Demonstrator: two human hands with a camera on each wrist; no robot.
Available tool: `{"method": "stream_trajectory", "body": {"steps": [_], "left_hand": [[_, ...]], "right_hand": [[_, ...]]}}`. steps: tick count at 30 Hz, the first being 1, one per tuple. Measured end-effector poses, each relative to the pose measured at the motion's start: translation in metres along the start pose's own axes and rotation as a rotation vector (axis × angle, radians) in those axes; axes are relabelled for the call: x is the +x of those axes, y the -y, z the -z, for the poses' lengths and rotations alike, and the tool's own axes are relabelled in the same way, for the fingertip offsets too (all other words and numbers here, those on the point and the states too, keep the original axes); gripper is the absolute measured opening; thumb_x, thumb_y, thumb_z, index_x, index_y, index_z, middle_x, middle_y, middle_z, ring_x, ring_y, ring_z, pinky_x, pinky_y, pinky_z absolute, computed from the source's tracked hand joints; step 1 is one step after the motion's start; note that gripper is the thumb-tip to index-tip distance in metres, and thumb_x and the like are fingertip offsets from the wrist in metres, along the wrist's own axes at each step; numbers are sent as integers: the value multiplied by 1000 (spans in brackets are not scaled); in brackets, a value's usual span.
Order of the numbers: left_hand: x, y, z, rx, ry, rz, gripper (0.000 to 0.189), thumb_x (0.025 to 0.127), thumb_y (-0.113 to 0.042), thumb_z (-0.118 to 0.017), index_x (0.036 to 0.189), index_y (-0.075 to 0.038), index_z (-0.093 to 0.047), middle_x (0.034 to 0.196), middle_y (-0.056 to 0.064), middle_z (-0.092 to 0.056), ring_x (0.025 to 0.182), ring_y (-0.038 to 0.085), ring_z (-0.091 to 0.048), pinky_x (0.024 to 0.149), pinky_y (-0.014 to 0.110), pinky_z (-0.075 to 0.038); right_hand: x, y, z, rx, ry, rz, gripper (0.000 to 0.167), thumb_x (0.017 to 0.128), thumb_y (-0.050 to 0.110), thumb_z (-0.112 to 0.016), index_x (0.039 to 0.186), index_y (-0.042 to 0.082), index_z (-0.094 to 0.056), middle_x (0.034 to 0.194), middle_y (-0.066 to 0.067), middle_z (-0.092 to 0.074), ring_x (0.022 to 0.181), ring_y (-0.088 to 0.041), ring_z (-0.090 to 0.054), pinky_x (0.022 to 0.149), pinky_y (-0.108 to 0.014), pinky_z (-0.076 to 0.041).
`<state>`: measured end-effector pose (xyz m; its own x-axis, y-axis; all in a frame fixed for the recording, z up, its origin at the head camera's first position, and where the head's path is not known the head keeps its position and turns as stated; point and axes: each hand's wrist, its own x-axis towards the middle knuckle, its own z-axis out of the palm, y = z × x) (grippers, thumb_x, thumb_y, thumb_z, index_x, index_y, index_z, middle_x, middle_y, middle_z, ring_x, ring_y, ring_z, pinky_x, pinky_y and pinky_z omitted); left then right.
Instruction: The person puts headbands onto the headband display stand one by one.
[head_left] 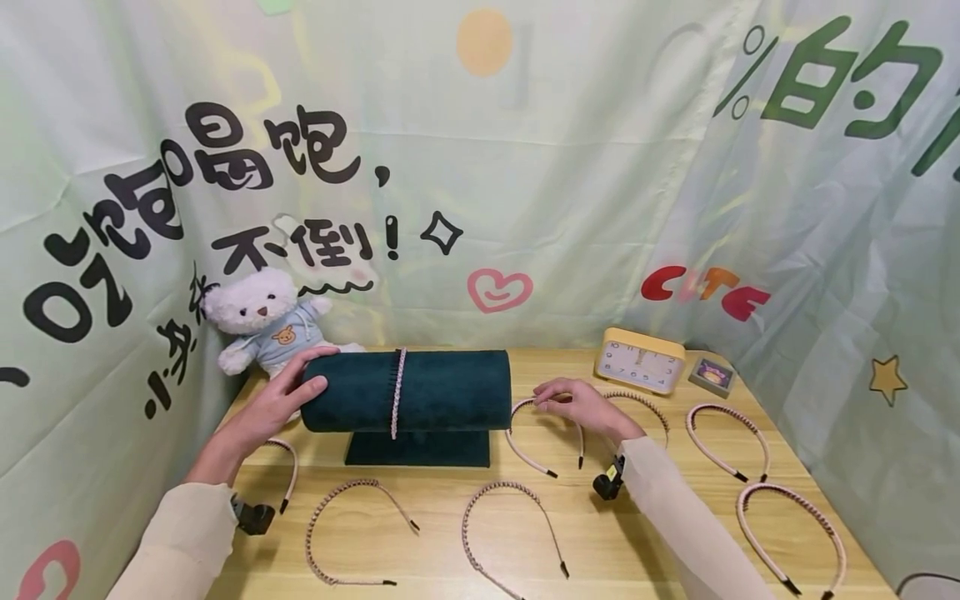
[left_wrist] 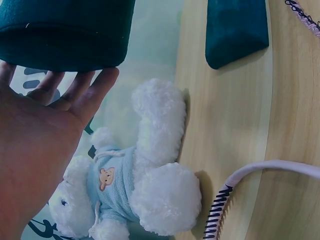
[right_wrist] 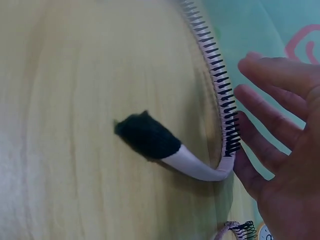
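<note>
A dark green velvet headband display stand [head_left: 450,392], a roll on a flat base, stands on the table with a braided pink headband [head_left: 398,392] round its middle. At the roll's left end, my left hand [head_left: 279,398] holds it, thumb in front and fingers over the top and back; the left wrist view shows the fingers passing behind the end rim. To the right of the stand, my right hand [head_left: 573,404] is over a pink headband [head_left: 528,454] on the table. Its fingers are spread and loosely bent beside the band's black teeth [right_wrist: 220,80].
Several similar headbands lie around: one at front left [head_left: 309,533], one at front middle [head_left: 468,533], others at right [head_left: 731,408]. A white teddy bear [head_left: 258,304] sits behind my left hand. Back right are a yellow clock [head_left: 641,362] and a small framed picture [head_left: 711,375].
</note>
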<state>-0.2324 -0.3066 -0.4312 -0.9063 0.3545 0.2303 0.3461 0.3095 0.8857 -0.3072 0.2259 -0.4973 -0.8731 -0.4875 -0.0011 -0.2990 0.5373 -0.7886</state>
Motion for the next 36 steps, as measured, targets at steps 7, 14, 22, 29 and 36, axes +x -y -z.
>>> {"method": "stream_trajectory", "body": {"steps": [7,14,22,29,36], "left_hand": [[1,-2,0,7,3,5,49,116,-15,-49,164,-12,-40,167,4,-33,141,-2,-36,108,8,-35],[1,-4,-1,26,6,15,49,116,-17,-50,164,-13,-39,170,14,-30,142,-4,-34,108,6,-33],[0,-5,-1,35,11,29,50,116,-18,-50,165,-14,-38,174,18,-25,142,-4,-32,107,5,-32],[0,-5,0,30,9,24,50,116,-17,-49,165,-13,-37,172,19,-28,141,-3,-35,107,6,-34],[-2,-6,0,27,14,36,51,117,-18,-49,166,-14,-37,172,18,-27,140,0,-35,107,7,-35]], "right_hand": [[3,-6,-1,-46,36,-27,21,107,25,-72,114,9,-84,149,-16,-66,144,-42,-56,118,-60,-46],[5,-7,-4,-114,38,12,22,107,18,-71,121,6,-83,145,-16,-67,139,-40,-59,114,-57,-49],[2,-1,0,-133,24,52,24,109,9,-63,124,3,-81,140,-17,-68,132,-38,-63,108,-50,-53],[-2,-3,10,-137,21,103,26,109,0,-60,122,3,-82,141,-18,-68,134,-41,-62,107,-46,-55],[-6,-3,15,-94,41,105,28,110,1,-57,126,0,-80,146,-22,-68,140,-46,-60,108,-44,-56]]}}
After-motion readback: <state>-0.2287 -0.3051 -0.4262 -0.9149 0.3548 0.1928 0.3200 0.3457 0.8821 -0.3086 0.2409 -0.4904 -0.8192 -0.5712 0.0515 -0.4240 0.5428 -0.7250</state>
